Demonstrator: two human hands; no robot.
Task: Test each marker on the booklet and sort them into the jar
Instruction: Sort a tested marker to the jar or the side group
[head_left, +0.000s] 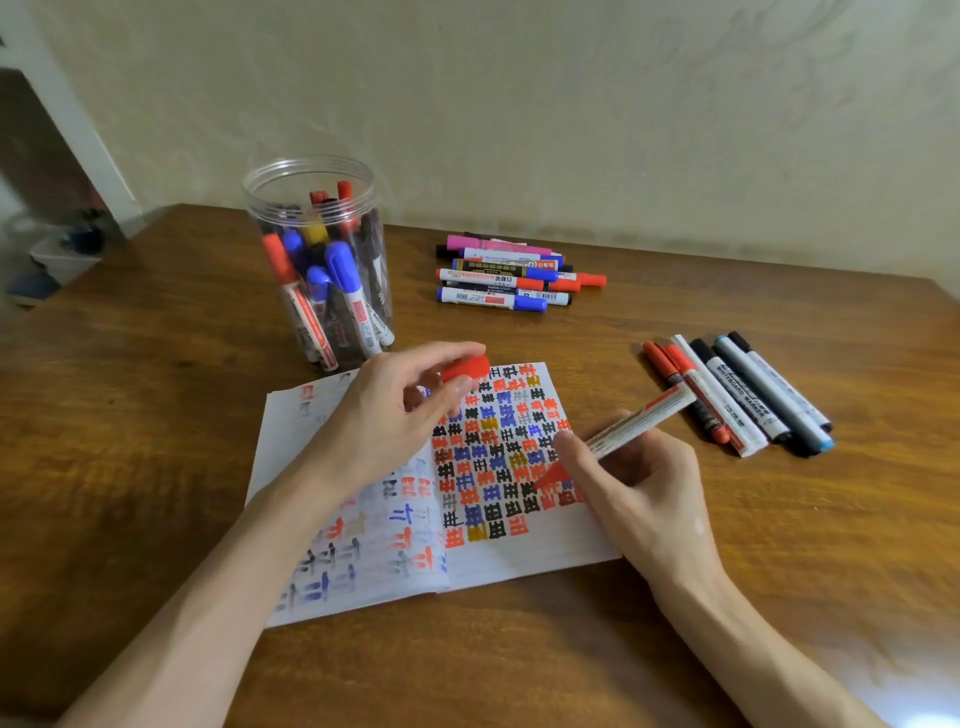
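Wooden table against a pale wall: a red marker poised on an open booklet, tip down.

The right hand is closed around the marker's barrel in a writing grip; the long axis runs from the red tip, at the lower rows of coloured characters on the booklet's right page, up and away to the right past the booklet's edge. The left hand, resting over the booklet's centre fold, pinches the red cap between thumb and fingers. The cap lies up and to the left of the tip, so recapping probably means bringing the two hands together. The jar, part-filled, stands just beyond the booklet's far left corner, nearer the left hand.
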